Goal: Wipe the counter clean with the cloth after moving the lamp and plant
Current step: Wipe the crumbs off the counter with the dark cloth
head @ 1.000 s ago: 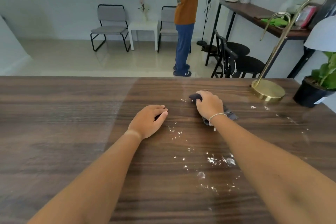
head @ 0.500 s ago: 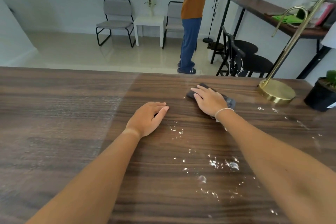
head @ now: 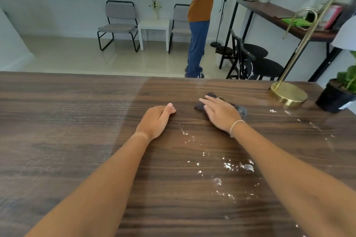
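The right hand (head: 221, 114) lies flat on the dark cloth (head: 241, 110), fingers spread, pressing it down on the counter (head: 57, 131). It's not squeezing the cloth, just pushing on it w/ an open palm, prob. so the cloth rubs the wood. The left hand (head: 157, 120) rests on the counter just left of the cloth, fingers loosely curled, holding nothing. It looks like it's there to lean on.

The lamp (head: 288, 95) stands right of the cloth, near the far edge, w/ the plant (head: 339, 94) just beyond it at the corner. Both look pushed aside to free up the middle.

White crumbs (head: 229, 167) lie nearer the person than the cloth, between the two arms, plus a few btw. cloth & lamp. So lots of wiping is left.
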